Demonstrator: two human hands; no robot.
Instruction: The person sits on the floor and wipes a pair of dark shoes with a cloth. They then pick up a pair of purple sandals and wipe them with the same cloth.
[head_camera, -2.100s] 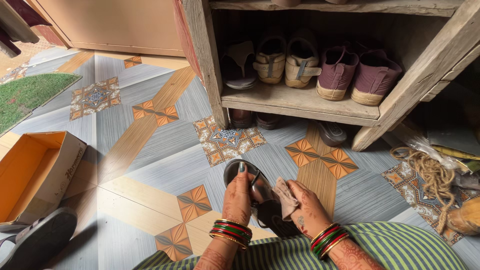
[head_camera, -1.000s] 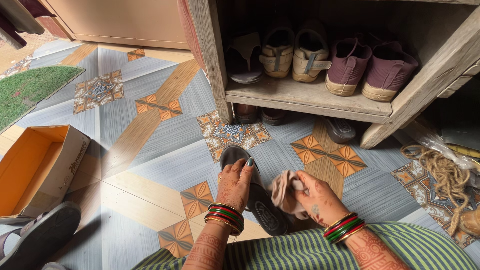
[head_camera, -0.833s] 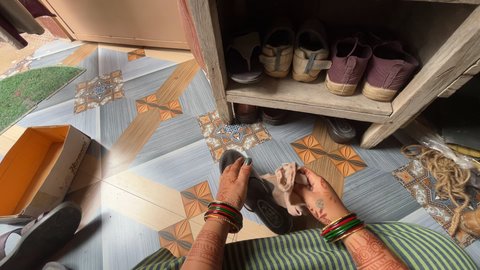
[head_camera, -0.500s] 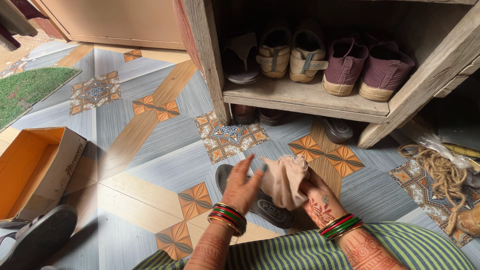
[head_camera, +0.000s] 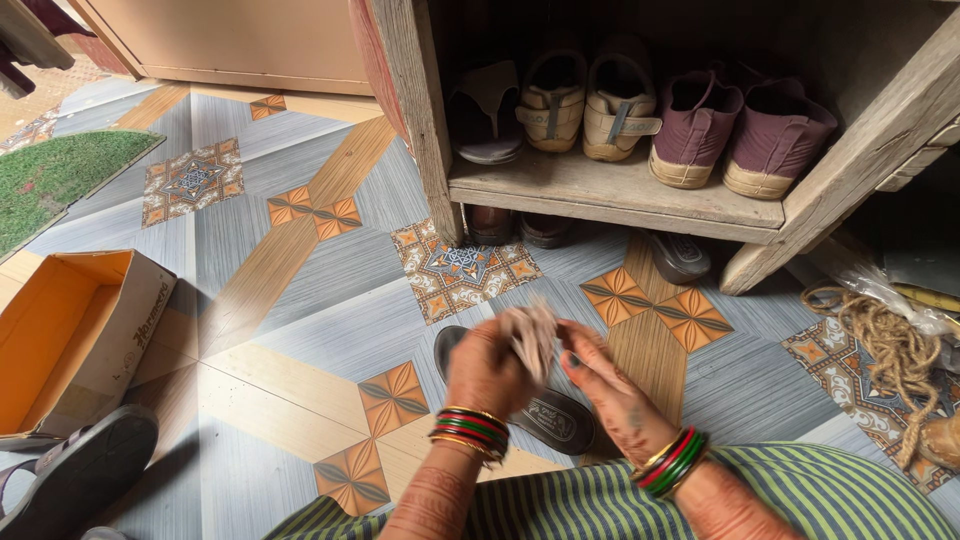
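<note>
Above the dark sandal (head_camera: 545, 410) lying on the patterned floor (head_camera: 300, 300), the left hand (head_camera: 485, 370) bunches a beige cloth (head_camera: 530, 335) in its closed grip, while the right hand (head_camera: 610, 385) hovers beside it, fingers spread.

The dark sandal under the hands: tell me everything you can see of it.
The sandal is dark grey and looks like rubber or leather. It lies flat on the patterned floor, footbed up, with an oval stamped mark at the near heel end. Its far end shows by the left hand; the middle is hidden behind both hands, so no strap can be seen. The hands hover above it, holding a blurred beige cloth. Whether they touch it cannot be told.
</note>
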